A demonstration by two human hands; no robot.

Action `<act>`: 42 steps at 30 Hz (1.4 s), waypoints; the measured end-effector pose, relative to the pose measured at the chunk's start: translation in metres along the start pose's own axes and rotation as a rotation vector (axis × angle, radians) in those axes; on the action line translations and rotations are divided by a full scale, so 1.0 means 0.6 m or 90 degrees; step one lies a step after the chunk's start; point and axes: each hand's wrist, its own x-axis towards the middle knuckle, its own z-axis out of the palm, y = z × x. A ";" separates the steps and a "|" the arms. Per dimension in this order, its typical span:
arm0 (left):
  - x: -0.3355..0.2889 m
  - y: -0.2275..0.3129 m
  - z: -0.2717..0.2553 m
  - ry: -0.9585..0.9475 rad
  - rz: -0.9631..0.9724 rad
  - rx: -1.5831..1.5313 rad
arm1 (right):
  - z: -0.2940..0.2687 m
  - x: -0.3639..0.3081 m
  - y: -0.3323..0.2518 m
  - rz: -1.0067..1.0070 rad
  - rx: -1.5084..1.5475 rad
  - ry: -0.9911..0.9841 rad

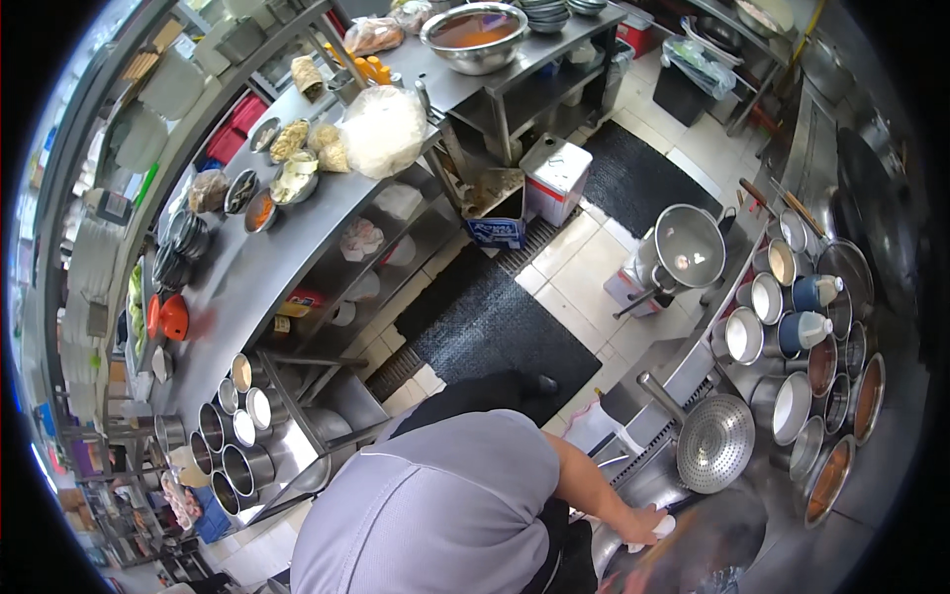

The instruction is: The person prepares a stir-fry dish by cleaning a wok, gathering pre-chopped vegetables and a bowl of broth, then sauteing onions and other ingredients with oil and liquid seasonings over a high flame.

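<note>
My left arm, in a grey sleeve, reaches from the lower middle toward the right. My left hand (638,523) is closed on a folded white cloth (664,527) at the near edge of a dark wok (727,525). The wok is smeared by motion, and orange streaks blur across its lower part. Whether the cloth wraps the wok's rim or a handle, I cannot tell. Just beyond the wok, a round perforated strainer (715,443) rests with its handle pointing up and left. My right hand is out of the picture.
Several seasoning pots (792,408) and two blue-wrapped bottles (807,331) crowd the right side. A large colander (690,246) stands beyond the strainer. Black mats (500,322) cover part of the tiled floor. Leftward runs a steel counter (233,287) with bowls of ingredients, and metal canisters (247,467) nearer.
</note>
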 end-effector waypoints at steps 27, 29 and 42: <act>0.004 -0.029 -0.036 0.011 0.033 0.039 | -0.046 -0.219 0.003 0.214 0.186 -0.012; 0.018 -0.080 -0.061 0.116 0.126 0.028 | -0.024 -0.244 0.007 0.232 0.213 0.052; -0.269 0.000 -0.393 -0.368 -0.069 -0.807 | -0.033 -0.459 -0.003 0.224 0.586 0.611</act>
